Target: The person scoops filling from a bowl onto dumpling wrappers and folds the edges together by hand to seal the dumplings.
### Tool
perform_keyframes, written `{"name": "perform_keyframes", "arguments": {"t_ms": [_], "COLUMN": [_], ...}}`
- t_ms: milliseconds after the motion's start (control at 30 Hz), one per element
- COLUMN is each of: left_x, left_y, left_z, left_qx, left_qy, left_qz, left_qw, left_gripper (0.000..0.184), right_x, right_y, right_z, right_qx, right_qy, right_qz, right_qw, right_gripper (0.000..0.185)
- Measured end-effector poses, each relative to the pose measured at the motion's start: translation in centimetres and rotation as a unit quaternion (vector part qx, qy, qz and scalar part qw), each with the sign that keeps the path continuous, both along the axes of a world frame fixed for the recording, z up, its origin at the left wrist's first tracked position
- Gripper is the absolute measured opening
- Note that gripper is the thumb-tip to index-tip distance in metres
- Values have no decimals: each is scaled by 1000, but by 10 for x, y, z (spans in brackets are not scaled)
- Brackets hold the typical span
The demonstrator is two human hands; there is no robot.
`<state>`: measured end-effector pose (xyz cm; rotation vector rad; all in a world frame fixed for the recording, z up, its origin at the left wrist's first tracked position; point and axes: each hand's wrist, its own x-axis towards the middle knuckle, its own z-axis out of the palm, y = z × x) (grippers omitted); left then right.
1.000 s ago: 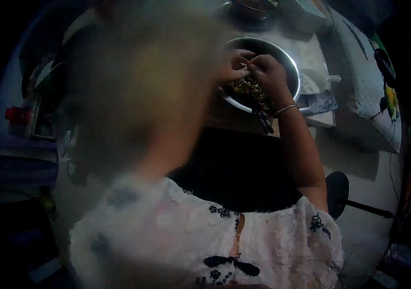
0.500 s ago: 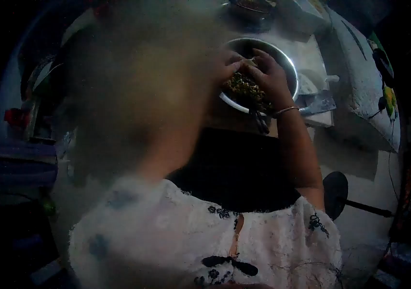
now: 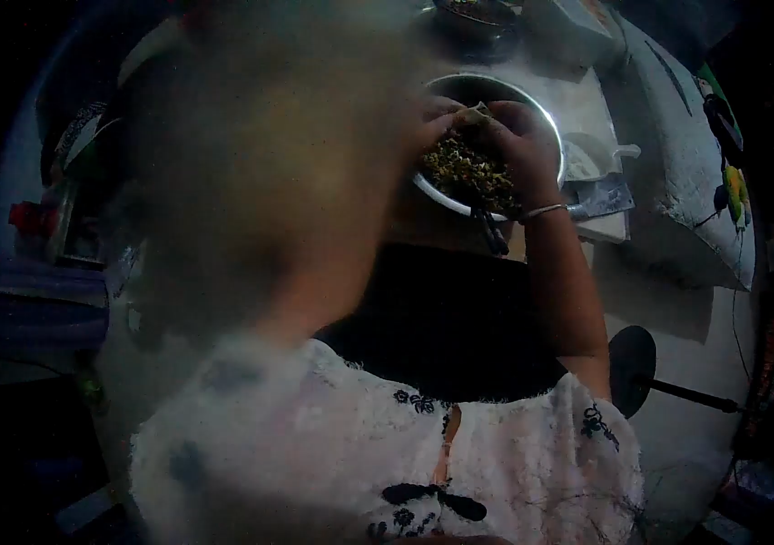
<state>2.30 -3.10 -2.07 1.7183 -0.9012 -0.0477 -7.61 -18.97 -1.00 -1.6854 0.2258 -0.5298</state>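
Note:
Both of my hands are over a large metal bowl (image 3: 446,201) that holds a chopped green and yellow filling (image 3: 468,173). Between my fingertips is a small pale dumpling (image 3: 472,114), its dough folded. My left hand (image 3: 430,120) pinches it from the left and is partly hidden by a blurred smear. The fingers of my right hand (image 3: 529,150) are bent around the right side of the dough, and a bangle sits on that wrist. Dark handles, likely chopsticks (image 3: 493,233), stick out over the bowl's near rim.
Right of the bowl are a small whitish bowl (image 3: 591,156) and a shiny grey packet (image 3: 603,198). Farther back stands another dark bowl (image 3: 473,27). A pale raised ledge (image 3: 686,173) runs along the right. A large blur covers the left-centre view.
My right fingers, raised and spread before, have folded in around the dumpling. More of the pale dough shows now. My left hand has hardly moved.

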Motion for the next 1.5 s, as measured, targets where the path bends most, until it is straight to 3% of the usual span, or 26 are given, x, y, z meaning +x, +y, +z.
{"name": "perform_keyframes", "arguments": {"t_ms": [167, 300, 467, 500, 567, 867, 1000, 1433, 1500], "left_x": [2, 10, 9, 8, 7, 1, 4, 9, 10], "left_y": [-3, -7, -6, -6, -5, -4, -6, -6, -6], "left_z": [-2, -18, -16, -14, -11, -8, -12, -18, -17], "left_qx": [-7, -26, -5, 2, 2, -7, -16, -54, -14], "left_qy": [-20, -29, -9, 5, 18, 42, 2, 24, -53], "left_qz": [7, 4, 5, 3, -3, -8, 3, -33, -3], "left_qw": [1000, 999, 1000, 1000, 1000, 999, 1000, 998, 998], "left_gripper": [19, 19, 19, 19, 19, 18, 18, 17, 16], "right_x": [-3, 5, 3, 5, 10, 12, 10, 8, 9], "right_y": [0, -3, -1, 0, 1, -2, -1, 0, -2], "right_z": [3, -12, -11, -12, -15, -20, -19, -17, -18], "right_qx": [-69, -43, -211, -211, -102, -171, -169, -156, -184], "right_qy": [-7, -74, -59, -59, -122, -105, -81, -42, -35], "right_qz": [-22, 5, -51, -50, -14, -36, -45, -24, -32], "right_qw": [997, 996, 974, 974, 987, 979, 981, 987, 982], "right_gripper": [22, 18, 14, 14, 12, 14, 13, 13, 13]}}
